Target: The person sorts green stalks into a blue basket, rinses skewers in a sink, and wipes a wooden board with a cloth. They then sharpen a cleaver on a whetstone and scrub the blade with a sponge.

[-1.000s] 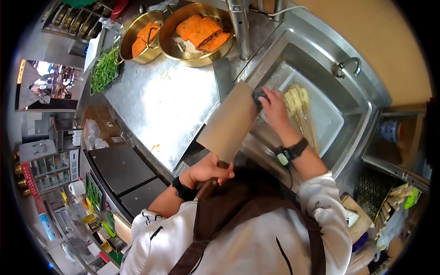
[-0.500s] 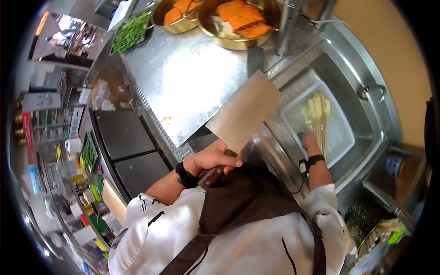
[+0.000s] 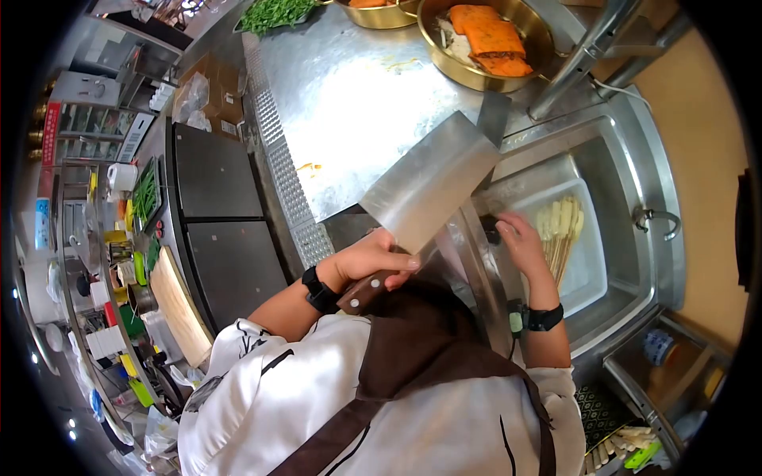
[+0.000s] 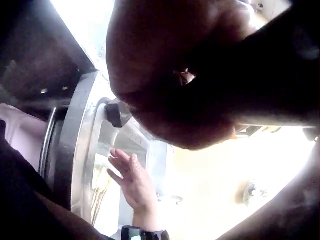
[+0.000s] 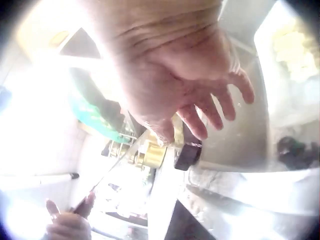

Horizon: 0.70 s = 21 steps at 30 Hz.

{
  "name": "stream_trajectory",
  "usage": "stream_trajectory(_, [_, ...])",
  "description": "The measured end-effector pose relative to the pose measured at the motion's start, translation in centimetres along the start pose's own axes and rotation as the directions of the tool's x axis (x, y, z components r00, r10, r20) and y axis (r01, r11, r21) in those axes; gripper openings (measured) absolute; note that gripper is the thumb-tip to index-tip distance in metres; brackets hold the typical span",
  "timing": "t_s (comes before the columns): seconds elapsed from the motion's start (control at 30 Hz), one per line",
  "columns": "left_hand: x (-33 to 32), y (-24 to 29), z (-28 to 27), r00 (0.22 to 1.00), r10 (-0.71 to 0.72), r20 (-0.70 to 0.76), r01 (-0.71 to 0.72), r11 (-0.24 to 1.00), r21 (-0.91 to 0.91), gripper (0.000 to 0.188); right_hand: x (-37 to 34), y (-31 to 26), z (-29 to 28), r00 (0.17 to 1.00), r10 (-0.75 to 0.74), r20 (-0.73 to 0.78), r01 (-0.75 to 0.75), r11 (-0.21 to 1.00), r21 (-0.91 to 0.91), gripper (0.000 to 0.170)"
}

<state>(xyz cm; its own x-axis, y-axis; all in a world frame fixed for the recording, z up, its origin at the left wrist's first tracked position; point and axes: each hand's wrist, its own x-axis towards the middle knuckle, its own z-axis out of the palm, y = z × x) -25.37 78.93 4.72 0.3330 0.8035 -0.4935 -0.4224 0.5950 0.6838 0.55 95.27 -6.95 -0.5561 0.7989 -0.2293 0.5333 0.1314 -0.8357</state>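
Note:
My left hand [image 3: 369, 262] grips a cleaver [image 3: 432, 182] by its brown riveted handle, with the broad blade pointing up and away. Over the near-left side of the sink [image 3: 627, 151], my right hand [image 3: 525, 244] holds nothing. Its fingers are spread in the right wrist view, palm towards that camera. A dark scrubber-like clump [image 5: 294, 151] lies low in the sink in that view. Beside the right hand, a white tray [image 3: 594, 278] sits in the sink. Several pale yellow pieces on sticks [image 3: 559, 226] lie in it.
A steel counter [image 3: 333, 119] spreads beyond the cleaver. On it stand a brass pan [image 3: 444, 75] with orange slabs and a tray of greens [image 3: 274, 12]. A dark flat bar [image 3: 494, 115] lies at the counter's sink-side edge, near a steel post [image 3: 583, 59]. Dark cabinets [image 3: 230, 246] stand left.
My right hand held a dark scrubber against the blade, reached down into the sink, and has come up with nothing in it. The left hand keeps hold of the cleaver.

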Motion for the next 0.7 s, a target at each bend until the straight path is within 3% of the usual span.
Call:
stream_trajectory(0.03, [-0.4,0.2,0.1,0.997,0.063,0.034,-0.061,0.995,-0.082,0.065,0.1,-0.4,-0.1,0.976,0.159,0.151,-0.195,0.943,0.268,0.035])
stream_trajectory(0.07, [-0.7,0.3,0.1,0.994,0.108,0.028,-0.106,0.993,-0.060,0.065,0.1,-0.1,0.2,0.977,0.155,0.143,-0.189,0.945,0.266,0.035])
stream_trajectory(0.1, [-1.0,0.4,-0.1,0.993,0.111,0.035,-0.109,0.992,-0.056,0.065,-0.3,0.8,0.9,0.995,-0.072,-0.074,0.063,0.992,-0.112,0.031])
stream_trajectory(0.13, [-1.2,0.6,-0.3,0.997,0.076,-0.009,-0.076,0.997,-0.009,0.036,-0.7,1.1,1.2,0.915,-0.359,-0.184,0.222,0.829,-0.513,0.028])
stream_trajectory(0.17, [-1.5,0.9,-0.7,0.997,0.047,-0.054,-0.045,0.998,0.038,0.020,-0.7,1.0,1.2,0.909,-0.369,-0.193,0.224,0.824,-0.520,0.028])
stream_trajectory(0.23, [-1.8,0.7,-2.3,0.996,0.084,-0.031,-0.080,0.991,0.107,0.017,-1.0,0.7,1.3,0.996,0.056,-0.071,-0.065,0.990,-0.126,0.028])
stream_trajectory(0.27, [-2.3,0.6,-3.0,0.997,0.072,-0.040,-0.068,0.993,0.094,0.014,-1.2,2.0,2.2,0.980,0.104,-0.168,-0.102,0.995,0.020,0.029])
stream_trajectory(0.33, [-3.4,0.5,-4.0,0.997,0.062,-0.043,-0.059,0.996,0.073,0.012,-1.8,0.8,2.2,0.978,0.086,-0.188,-0.089,0.996,-0.010,0.027])
stream_trajectory(0.37, [-4.0,0.6,-4.4,0.997,0.076,-0.030,-0.073,0.993,0.094,0.031,-1.5,0.0,2.3,0.976,0.058,-0.210,-0.066,0.997,-0.033,0.025])
stream_trajectory(0.4, [-4.7,0.7,-5.0,0.996,0.090,-0.020,-0.088,0.990,0.114,0.062,-1.3,-0.3,2.7,0.974,0.006,-0.226,-0.032,0.993,-0.112,0.024])
stream_trajectory(0.43, [-5.4,0.5,-5.4,0.995,0.098,-0.023,-0.095,0.989,0.109,0.062,-1.1,0.3,3.5,0.975,-0.001,-0.220,-0.026,0.993,-0.119,0.024])
stream_trajectory(0.47, [-6.2,0.4,-5.7,0.991,0.127,-0.049,-0.123,0.990,0.075,0.028,-0.8,1.5,4.6,0.961,0.017,-0.275,-0.043,0.995,-0.089,0.024])
stream_trajectory(0.5, [-6.9,0.3,-6.3,0.984,0.160,-0.077,-0.157,0.987,0.044,0.011,-0.3,1.7,5.5,0.944,0.030,-0.329,-0.052,0.997,-0.059,0.025])
stream_trajectory(0.57, [-9.0,0.1,-8.4,0.970,0.213,-0.118,-0.205,0.976,0.076,0.014,0.9,-2.6,6.0,0.965,0.004,-0.263,-0.035,0.993,-0.116,0.025])
stream_trajectory(0.63, [-10.7,-0.2,-9.7,0.968,0.213,-0.134,-0.209,0.977,0.041,0.016,1.8,-3.6,6.2,0.966,0.257,0.026,-0.258,0.965,0.041,0.023])
stream_trajectory(0.67, [-11.7,0.2,-10.1,0.962,0.241,-0.131,-0.238,0.971,0.035,0.020,2.1,-3.4,7.0,0.995,0.060,-0.085,-0.070,0.990,-0.126,0.025])
stream_trajectory(0.7, [-12.5,-0.7,-11.3,0.952,0.258,-0.163,-0.256,0.966,0.033,0.011,2.6,-3.3,7.9,0.972,-0.176,-0.153,0.126,0.949,-0.290,0.029])
